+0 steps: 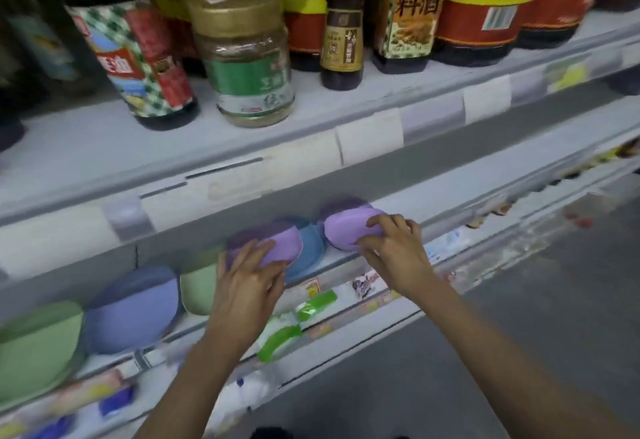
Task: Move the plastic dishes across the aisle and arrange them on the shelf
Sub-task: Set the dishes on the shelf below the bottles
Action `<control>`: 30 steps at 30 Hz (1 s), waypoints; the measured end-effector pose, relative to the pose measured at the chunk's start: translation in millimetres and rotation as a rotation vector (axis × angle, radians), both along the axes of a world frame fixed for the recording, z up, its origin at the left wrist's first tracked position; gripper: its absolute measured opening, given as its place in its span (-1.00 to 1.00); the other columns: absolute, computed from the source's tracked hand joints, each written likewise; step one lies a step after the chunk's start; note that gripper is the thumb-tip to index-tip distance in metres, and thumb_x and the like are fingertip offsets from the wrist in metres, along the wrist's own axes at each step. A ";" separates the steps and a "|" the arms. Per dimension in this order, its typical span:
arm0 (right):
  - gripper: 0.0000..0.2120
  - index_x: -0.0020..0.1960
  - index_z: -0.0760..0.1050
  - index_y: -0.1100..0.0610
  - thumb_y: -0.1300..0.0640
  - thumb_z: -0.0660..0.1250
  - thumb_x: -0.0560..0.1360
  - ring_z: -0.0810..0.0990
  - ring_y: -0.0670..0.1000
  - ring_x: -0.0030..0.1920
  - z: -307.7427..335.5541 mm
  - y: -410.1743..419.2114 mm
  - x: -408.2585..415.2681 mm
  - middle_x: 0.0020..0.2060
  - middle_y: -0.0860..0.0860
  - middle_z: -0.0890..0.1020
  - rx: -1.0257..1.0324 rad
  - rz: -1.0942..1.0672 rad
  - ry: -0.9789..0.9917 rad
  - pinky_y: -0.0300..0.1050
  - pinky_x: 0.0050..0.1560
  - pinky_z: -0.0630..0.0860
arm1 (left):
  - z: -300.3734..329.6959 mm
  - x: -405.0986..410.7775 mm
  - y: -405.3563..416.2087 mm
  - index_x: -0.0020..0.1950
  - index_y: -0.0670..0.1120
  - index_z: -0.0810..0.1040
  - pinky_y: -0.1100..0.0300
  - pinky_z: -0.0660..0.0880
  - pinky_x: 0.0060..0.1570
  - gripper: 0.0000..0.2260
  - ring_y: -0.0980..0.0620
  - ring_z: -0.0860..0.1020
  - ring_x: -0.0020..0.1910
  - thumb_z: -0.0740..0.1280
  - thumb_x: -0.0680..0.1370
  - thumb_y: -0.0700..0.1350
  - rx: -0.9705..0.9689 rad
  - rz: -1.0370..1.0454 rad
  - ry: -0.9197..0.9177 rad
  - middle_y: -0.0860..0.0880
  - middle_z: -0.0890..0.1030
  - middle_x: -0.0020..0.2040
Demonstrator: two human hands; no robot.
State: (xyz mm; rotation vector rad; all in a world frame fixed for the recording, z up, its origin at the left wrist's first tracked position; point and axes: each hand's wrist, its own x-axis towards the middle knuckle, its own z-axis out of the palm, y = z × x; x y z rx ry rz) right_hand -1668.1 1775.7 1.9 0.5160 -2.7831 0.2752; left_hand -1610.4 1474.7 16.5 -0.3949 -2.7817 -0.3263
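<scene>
Plastic dishes stand on edge in a row on the lower shelf [346, 258]. My left hand [247, 277] grips a purple dish [282, 242] at the row's middle. My right hand [393, 248] grips another purple dish [349, 229] just to the right. A blue dish [311, 248] sits between the two, partly hidden. Further left stand a light green dish [199, 288], a blue-violet bowl [133, 310] and a large green bowl [36, 345]. The picture is blurred by motion.
The upper shelf [242, 168] holds sauce bottles [343, 22], a checked-label bottle [138, 57] and a gold-lidded jar [246, 57]. Price tags [369, 135] line the shelf edges. Green tag holders [280, 336] stick out below. The grey aisle floor [519, 317] lies at right.
</scene>
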 end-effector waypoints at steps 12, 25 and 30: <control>-0.59 0.24 0.59 -0.16 -0.23 0.43 0.43 0.49 0.08 0.26 -1.2 54.7 -49.6 0.24 -0.02 0.51 -0.029 0.144 -0.211 0.10 0.26 0.30 | 0.0 -43.7 99.4 0.07 0.13 0.70 -0.11 0.31 0.26 -0.77 -0.14 0.54 0.27 0.28 0.53 0.01 0.007 0.015 -0.008 -0.04 0.63 0.25; -0.69 0.18 0.59 -0.13 -0.23 0.23 0.57 0.48 0.00 0.21 0.1 120.2 -49.5 0.23 -0.07 0.48 -0.188 0.235 -0.152 0.03 0.26 0.31 | -32.7 -61.6 170.1 0.15 0.12 0.67 -0.30 0.42 0.26 -0.69 -0.14 0.59 0.23 0.40 0.41 0.07 -0.158 0.158 -0.247 0.00 0.65 0.21; -0.71 0.18 0.59 -0.10 -0.16 0.27 0.54 0.49 0.03 0.18 -1.4 94.9 -43.7 0.18 -0.08 0.48 -0.226 0.405 -0.207 0.04 0.24 0.31 | -16.0 -19.9 170.8 0.15 0.08 0.66 -0.27 0.43 0.23 -0.70 -0.10 0.59 0.22 0.43 0.43 0.07 -0.069 0.346 -0.126 -0.02 0.65 0.22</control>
